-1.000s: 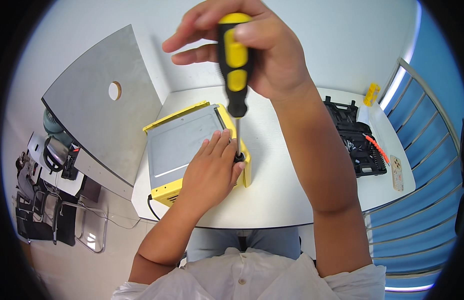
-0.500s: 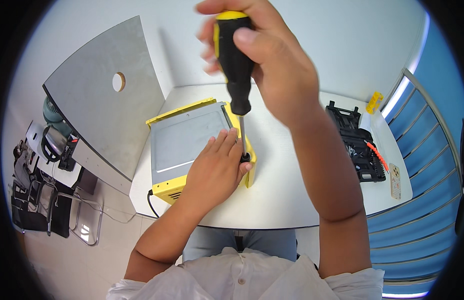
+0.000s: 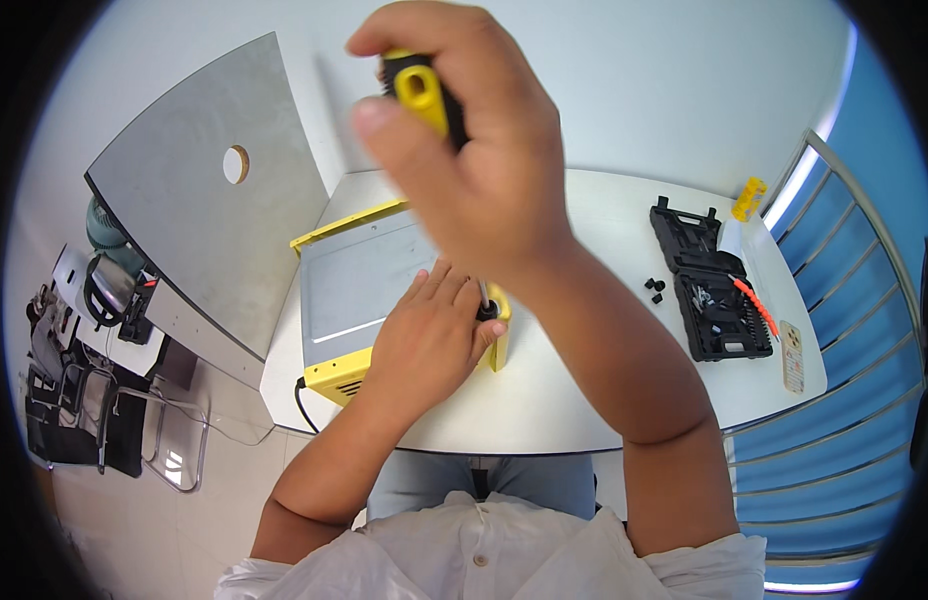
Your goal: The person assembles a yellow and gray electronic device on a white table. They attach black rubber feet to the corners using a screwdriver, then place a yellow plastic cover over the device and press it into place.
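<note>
Nearest the wearer's white shirt, the left hand lies flat on the grey top of a yellow metal box, fingers extended, not clenched. Its thumb rests just beside a black foot at the box's right edge; I cannot tell whether the thumb presses on it.

The right hand, blurred, is raised above the box and grasps the handle of a screwdriver. The tool's long axis runs steeply downward from this hand to the foot; most of the shaft is hidden, but a short length shows directly above the foot. The foot therefore lies below the right hand, and the left hand is the nearer of the two to it.

Further right on the white table, small black pieces lie near an open black tool case. An orange rod rests across the case's right side; a phone lies beside it. Beyond the table's right edge stands a metal railing.
</note>
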Demonstrator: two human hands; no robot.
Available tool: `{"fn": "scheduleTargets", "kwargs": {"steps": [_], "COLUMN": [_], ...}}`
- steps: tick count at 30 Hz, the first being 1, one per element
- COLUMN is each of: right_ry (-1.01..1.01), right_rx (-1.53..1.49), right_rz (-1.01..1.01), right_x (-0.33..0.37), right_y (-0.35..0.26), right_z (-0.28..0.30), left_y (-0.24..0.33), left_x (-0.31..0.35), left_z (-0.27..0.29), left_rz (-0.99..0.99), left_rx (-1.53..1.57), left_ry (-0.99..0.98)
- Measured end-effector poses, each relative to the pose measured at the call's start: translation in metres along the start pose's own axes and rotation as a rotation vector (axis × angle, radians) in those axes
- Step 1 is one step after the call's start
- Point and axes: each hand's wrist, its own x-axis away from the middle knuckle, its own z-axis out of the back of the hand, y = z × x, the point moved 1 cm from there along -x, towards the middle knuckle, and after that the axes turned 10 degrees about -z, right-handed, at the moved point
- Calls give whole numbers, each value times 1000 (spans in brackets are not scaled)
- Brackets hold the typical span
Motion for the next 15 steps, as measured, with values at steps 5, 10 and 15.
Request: {"fn": "scheduleTargets", "kwargs": {"steps": [5,10,15], "right_ry": [-365,-83,-160], "right_rx": [-842,-30,-107], "right_rz": [-764,-553,-566], "right_x": [-15,-8,-8], "right_y": [0,-3,-38], "right_z": [26,29,23], "left_y": [-5,-5,-5], "left_x": [4,2,3], "left_z": [-14,-15,-9], "left_rz": [-75,-84,-14], "left_rx": [-150,-130,-55], "left_ry": [212,180,95]}}
